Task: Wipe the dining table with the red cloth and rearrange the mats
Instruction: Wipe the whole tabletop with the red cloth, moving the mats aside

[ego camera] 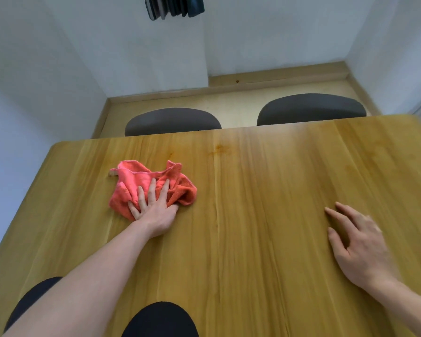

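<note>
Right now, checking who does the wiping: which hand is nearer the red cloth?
Left. The left hand presses flat on the red cloth, fingers spread over it. The right hand rests on the bare table, far off to the cloth's right.

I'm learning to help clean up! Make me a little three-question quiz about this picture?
1. True or false: the left hand presses flat on the red cloth.
2. What does the right hand hold?
A. a mat
B. nothing, it lies on the table
C. the cloth
3. Fill in: behind the far edge of the table stand ___ dark chairs.

Key: 1 true; 2 B; 3 two, the second chair being further right.
</note>
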Demonstrator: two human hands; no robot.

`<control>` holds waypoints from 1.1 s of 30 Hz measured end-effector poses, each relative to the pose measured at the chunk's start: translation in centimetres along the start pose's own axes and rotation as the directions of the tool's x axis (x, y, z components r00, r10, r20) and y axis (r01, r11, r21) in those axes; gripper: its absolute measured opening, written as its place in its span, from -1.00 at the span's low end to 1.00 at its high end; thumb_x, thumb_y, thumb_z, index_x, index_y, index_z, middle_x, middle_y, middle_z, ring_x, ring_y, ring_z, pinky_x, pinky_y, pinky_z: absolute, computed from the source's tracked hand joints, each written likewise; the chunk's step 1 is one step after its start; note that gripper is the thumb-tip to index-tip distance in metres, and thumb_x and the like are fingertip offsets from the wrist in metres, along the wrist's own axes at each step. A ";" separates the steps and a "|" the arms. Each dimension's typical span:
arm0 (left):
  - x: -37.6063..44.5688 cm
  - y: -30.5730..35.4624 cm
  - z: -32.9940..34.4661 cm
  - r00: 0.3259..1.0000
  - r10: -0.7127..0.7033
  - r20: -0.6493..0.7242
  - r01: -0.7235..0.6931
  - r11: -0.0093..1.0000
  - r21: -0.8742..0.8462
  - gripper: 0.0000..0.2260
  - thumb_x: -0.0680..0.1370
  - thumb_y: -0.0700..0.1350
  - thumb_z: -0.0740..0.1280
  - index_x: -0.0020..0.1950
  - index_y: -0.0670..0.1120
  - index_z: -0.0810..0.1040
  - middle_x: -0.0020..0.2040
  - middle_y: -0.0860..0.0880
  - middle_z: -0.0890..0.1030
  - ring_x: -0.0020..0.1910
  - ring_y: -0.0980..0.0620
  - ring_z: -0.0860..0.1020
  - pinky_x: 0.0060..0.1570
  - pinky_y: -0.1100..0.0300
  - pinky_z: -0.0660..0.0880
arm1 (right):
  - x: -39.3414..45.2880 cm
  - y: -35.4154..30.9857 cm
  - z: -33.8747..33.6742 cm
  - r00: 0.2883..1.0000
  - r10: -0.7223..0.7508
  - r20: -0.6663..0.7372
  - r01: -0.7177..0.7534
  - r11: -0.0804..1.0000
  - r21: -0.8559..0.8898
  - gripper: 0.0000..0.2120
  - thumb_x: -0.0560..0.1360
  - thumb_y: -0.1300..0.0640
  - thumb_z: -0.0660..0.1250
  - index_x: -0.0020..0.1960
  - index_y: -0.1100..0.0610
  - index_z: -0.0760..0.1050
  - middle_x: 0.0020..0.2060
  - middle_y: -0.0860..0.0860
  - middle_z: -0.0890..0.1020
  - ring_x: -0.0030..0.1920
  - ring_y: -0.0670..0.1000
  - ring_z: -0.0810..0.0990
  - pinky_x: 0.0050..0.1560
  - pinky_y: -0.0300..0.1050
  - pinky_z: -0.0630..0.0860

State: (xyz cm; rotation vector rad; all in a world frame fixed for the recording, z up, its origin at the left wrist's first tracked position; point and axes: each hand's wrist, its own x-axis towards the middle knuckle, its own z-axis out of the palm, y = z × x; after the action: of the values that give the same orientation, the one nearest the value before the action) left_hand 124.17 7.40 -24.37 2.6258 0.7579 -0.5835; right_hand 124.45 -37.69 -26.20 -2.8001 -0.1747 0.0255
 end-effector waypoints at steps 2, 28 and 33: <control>0.0 0.1 0.3 1.000 -0.012 -0.020 0.012 1.000 0.010 -0.34 0.64 0.14 0.14 0.61 0.33 -0.20 0.63 0.16 -0.35 0.61 -0.07 -0.37 0.52 -0.27 -0.36 | 0.0 0.4 0.1 1.000 -0.004 -0.012 0.005 1.000 0.019 -0.56 0.60 0.01 0.30 0.47 -0.02 0.45 0.49 -0.04 0.39 0.52 0.03 0.26 0.59 0.14 0.10; -3.6 31.0 7.8 0.955 0.179 0.237 -0.196 0.979 0.050 -0.29 0.55 0.49 -0.09 0.62 0.30 -0.27 0.60 0.07 -0.46 0.54 -0.21 -0.51 0.43 -0.41 -0.41 | 0.6 2.2 0.8 0.999 -0.035 -0.025 0.037 0.993 0.114 -0.54 0.56 -0.06 0.21 0.44 -0.06 0.48 0.44 -0.09 0.43 0.53 -0.04 0.29 0.58 0.14 0.10; -4.4 38.3 9.3 0.899 0.297 0.322 -0.336 0.939 0.070 -0.31 0.56 0.49 -0.11 0.61 0.31 -0.27 0.59 0.05 -0.48 0.52 -0.24 -0.53 0.40 -0.43 -0.45 | 0.7 2.3 0.7 0.998 -0.040 -0.047 0.047 0.986 0.160 -0.57 0.54 -0.03 0.24 0.40 -0.05 0.50 0.42 -0.08 0.44 0.51 0.00 0.32 0.55 0.16 0.11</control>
State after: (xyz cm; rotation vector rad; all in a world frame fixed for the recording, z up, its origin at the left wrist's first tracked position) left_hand 139.76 -29.04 -22.24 2.5980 0.1964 -0.9363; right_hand 125.39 -39.49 -27.60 -2.6328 -0.2132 -0.0310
